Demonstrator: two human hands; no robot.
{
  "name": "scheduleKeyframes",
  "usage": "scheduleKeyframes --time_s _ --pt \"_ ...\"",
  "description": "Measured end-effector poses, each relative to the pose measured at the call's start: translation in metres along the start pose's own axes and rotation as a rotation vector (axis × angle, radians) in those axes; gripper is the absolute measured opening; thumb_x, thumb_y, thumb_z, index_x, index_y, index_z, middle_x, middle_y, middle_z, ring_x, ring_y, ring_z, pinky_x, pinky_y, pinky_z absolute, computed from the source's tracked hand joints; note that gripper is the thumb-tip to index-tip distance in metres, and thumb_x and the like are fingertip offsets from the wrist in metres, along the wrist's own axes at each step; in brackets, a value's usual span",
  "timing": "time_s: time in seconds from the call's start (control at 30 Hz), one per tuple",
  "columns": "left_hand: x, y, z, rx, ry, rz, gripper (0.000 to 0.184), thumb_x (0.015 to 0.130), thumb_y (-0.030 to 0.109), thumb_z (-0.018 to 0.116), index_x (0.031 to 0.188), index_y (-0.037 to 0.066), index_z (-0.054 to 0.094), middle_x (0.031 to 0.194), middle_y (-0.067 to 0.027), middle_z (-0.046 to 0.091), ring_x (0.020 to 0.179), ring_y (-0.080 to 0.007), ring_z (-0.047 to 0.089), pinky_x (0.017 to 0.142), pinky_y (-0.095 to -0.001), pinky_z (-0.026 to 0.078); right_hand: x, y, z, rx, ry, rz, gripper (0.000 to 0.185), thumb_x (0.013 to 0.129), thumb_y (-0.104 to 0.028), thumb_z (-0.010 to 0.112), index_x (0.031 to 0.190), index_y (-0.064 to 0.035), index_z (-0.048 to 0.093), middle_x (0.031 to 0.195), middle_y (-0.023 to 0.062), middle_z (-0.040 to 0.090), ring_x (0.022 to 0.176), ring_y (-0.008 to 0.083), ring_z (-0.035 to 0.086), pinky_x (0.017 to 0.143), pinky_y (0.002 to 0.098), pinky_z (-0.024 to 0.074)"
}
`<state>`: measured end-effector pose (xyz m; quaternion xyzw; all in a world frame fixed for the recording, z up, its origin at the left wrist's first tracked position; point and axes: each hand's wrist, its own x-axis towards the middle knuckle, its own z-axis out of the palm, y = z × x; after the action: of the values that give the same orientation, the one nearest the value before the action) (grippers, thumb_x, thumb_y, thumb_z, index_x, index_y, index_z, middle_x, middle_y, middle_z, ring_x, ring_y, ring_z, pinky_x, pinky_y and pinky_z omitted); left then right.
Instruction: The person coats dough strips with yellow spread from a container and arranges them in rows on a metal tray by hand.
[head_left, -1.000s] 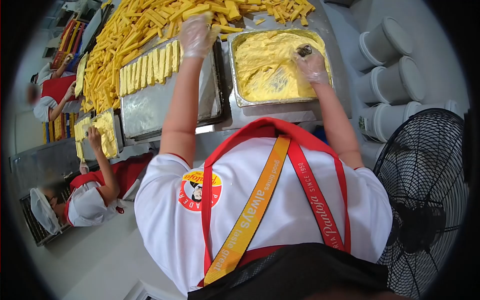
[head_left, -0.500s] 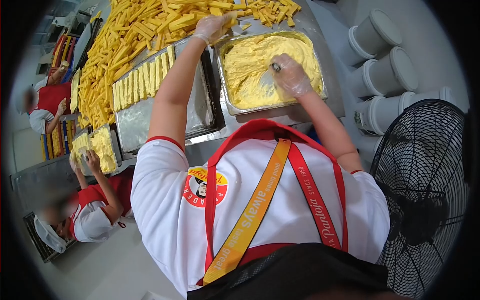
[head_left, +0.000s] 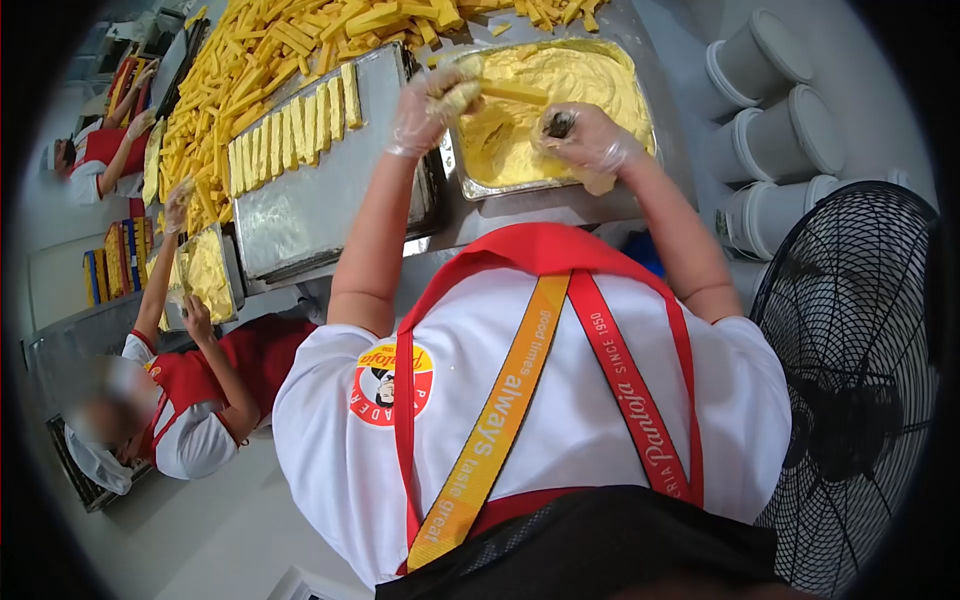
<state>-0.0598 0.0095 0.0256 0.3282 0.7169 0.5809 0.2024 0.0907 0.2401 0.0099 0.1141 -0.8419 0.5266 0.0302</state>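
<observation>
In a clear plastic glove, my left hand pinches one end of a yellow cake stick. The stick points right, over a deep metal pan of pale yellow cream. My right hand, also gloved, is closed round a tool with a dark handle end; its blade is hidden. This hand is over the pan's near right part, close to the stick's tip. Left of the pan, a row of cream-coated sticks lies on a flat metal baking tray.
A large heap of plain yellow sticks covers the table's far side. Lidded white buckets and a black fan stand at right. On the left, a co-worker reaches over another cream tray; a second person is beyond.
My left hand has come back from the heap to the pan's left edge, bringing a stick. My right hand has shifted slightly and turned, still gripping the tool. The nearer co-worker's arm has stretched toward the heap.
</observation>
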Motion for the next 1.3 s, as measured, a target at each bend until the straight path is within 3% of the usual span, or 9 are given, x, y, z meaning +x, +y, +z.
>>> scheduleKeyframes --time_s 0.13,0.23,0.33,0.43,0.53,0.73,0.93,1.13,1.3 --pt "-0.040 -0.029 0.026 0.431 0.003 0.009 0.036 0.084 0.013 0.067 0.116 0.000 0.060 0.097 -0.0097 0.067 0.082 -0.0167 0.064 0.076 -0.0284 0.051 0.013 0.025 -0.030 -0.394 0.255 0.577 0.036 0.078 -0.034 0.068 0.080 0.0013 0.063 0.071 0.0185 0.065 0.066 0.0319 0.065 0.065 0.0394 0.0509" --pt "-0.052 -0.025 0.042 0.459 0.111 0.008 0.042 0.081 0.013 0.069 0.119 0.001 0.056 0.096 -0.0128 0.067 0.086 -0.0190 0.064 0.077 -0.0308 0.050 0.010 0.024 -0.018 -0.574 0.662 -0.096 0.033 0.081 -0.033 0.069 0.083 -0.0004 0.065 0.077 0.0193 0.066 0.074 0.0310 0.067 0.066 0.0378 0.0514" --pt "-0.053 -0.018 0.044 0.491 0.134 0.047 0.049 0.077 0.013 0.072 0.121 0.003 0.052 0.095 -0.0158 0.066 0.087 -0.0240 0.066 0.077 -0.0329 0.051 0.000 -0.018 -0.005 0.082 0.542 0.163 0.028 0.080 -0.030 0.069 0.083 -0.0022 0.065 0.076 0.0186 0.066 0.074 0.0312 0.066 0.066 0.0373 0.0511" --pt "-0.055 -0.017 0.050 0.501 0.142 0.071 0.047 0.077 0.013 0.072 0.119 0.003 0.052 0.093 -0.0160 0.066 0.085 -0.0255 0.066 0.076 -0.0338 0.051 0.003 0.002 0.004 0.080 0.604 0.113 0.028 0.078 -0.029 0.071 0.084 -0.0022 0.065 0.075 0.0153 0.067 0.070 0.0290 0.066 0.066 0.0367 0.0510" --pt "-0.059 -0.018 0.052 0.517 0.137 0.083 0.046 0.078 0.013 0.072 0.117 0.002 0.051 0.092 -0.0158 0.066 0.082 -0.0260 0.066 0.074 -0.0341 0.051 0.006 0.015 -0.004 -0.238 0.528 0.562 0.030 0.077 -0.030 0.074 0.085 -0.0019 0.066 0.076 0.0097 0.069 0.070 0.0254 0.066 0.068 0.0367 0.0511" --pt "-0.059 -0.013 0.059 0.558 0.207 0.068 0.044 0.074 0.019 0.075 0.110 0.002 0.057 0.089 -0.0168 0.067 0.079 -0.0270 0.067 0.070 -0.0345 0.052 -0.005 -0.005 0.006 -0.082 0.545 -0.023 0.026 0.079 -0.028 0.070 0.085 -0.0030 0.066 0.079 0.0135 0.068 0.070 0.0272 0.066 0.068 0.0341 0.0509" --pt "-0.060 -0.026 0.055 0.573 0.214 -0.214 0.042 0.072 0.034 0.075 0.098 0.002 0.066 0.092 -0.0191 0.067 0.086 -0.0328 0.066 0.076 -0.0382 0.051 -0.006 0.032 0.010 -0.325 0.695 0.063 0.023 0.078 -0.022 0.073 0.089 -0.0029 0.066 0.080 0.0100 0.069 0.069 0.0215 0.065 0.067 0.0318 0.0506" --pt "-0.059 -0.024 0.056 0.564 0.200 -0.231 0.040 0.072 0.036 0.074 0.091 0.001 0.068 0.087 -0.0195 0.068 0.086 -0.0354 0.065 0.076 -0.0402 0.051 -0.013 -0.010 0.015 0.151 0.655 -0.027 0.028 0.078 -0.028 0.072 0.086 -0.0019 0.066 0.077 0.0122 0.067 0.069 0.0257 0.065 0.067 0.0339 0.0507" --pt "-0.066 -0.004 0.048 0.575 0.262 -0.159 0.032 0.075 0.032 0.073 0.087 0.002 0.069 0.079 -0.0158 0.068 0.072 -0.0267 0.066 0.065 -0.0365 0.051 -0.010 0.037 0.000 -0.232 0.576 0.372 0.033 0.075 -0.031 0.071 0.086 -0.0007 0.067 0.080 0.0166 0.068 0.076 0.0314 0.066 0.071 0.0387 0.0514"
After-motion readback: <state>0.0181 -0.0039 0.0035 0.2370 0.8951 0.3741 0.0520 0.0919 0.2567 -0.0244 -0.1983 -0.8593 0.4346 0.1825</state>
